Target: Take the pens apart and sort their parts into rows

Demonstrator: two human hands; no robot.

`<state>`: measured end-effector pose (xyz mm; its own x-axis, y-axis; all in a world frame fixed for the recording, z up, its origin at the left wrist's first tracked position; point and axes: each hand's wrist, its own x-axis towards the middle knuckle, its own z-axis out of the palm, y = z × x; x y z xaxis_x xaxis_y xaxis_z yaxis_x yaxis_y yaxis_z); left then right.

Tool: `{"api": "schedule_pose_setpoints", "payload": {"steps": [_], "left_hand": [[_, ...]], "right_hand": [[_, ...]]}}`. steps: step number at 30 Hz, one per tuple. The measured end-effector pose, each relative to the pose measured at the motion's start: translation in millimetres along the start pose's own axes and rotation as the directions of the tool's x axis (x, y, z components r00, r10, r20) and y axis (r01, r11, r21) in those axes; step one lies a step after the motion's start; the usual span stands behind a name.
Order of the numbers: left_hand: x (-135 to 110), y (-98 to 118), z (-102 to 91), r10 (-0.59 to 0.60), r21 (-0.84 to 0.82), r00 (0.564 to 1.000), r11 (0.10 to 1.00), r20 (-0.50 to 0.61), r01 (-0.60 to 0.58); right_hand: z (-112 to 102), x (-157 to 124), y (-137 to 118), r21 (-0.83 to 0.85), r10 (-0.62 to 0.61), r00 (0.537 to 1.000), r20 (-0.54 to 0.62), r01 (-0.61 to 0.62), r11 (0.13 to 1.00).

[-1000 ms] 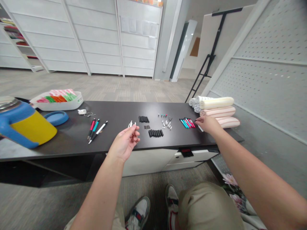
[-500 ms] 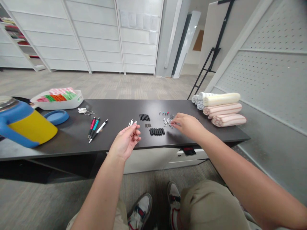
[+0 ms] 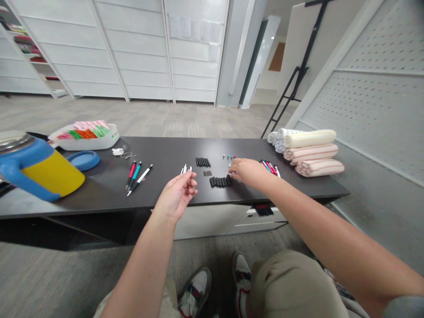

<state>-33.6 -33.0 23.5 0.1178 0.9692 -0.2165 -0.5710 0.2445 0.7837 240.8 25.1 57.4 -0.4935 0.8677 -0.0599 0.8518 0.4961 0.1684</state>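
left hand (image 3: 175, 195) raised, fingers half curled, cannot tell if anything is held | right hand (image 3: 247, 173) low, half closed, any hold hidden, touching black pen barrels (image 3: 219, 181) | white pen tips (image 3: 184, 168) just beyond left hand | low, careful fingertips keep rows neat

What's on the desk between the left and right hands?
In the head view, left hand to right hand: an upper row of short black tubes, a lower row, small dark pieces between them.

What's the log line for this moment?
left hand: raised, fingers curled, near white pen parts | right hand: fingertips at black pen barrels | colored pens: beyond right hand
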Motion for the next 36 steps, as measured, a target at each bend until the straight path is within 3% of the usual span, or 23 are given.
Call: {"api": "schedule_pose_setpoints", "payload": {"steps": [8,16,29,36], "left_hand": [[-2,1,1.3,0.000,0.006,1.000,1.000,-0.002,0.000],[0,0,0.1,0.000,-0.003,1.000,1.000,0.004,0.000],[1,-1,-0.9,0.004,0.000,1.000,1.000,0.005,-0.004],[1,-1,-1.2,-0.001,-0.001,1.000,1.000,0.008,0.001]], "right_hand": [[0,3,3,-0.008,-0.014,0.999,0.043,0.014,1.000],[-7,-8,17,0.024,0.043,0.999,-0.025,-0.042,0.999],[-9,0,5,-0.081,-0.007,0.994,0.106,0.016,0.997],[-6,-2,4,-0.012,0.005,1.000,0.002,-0.005,1.000]]}}
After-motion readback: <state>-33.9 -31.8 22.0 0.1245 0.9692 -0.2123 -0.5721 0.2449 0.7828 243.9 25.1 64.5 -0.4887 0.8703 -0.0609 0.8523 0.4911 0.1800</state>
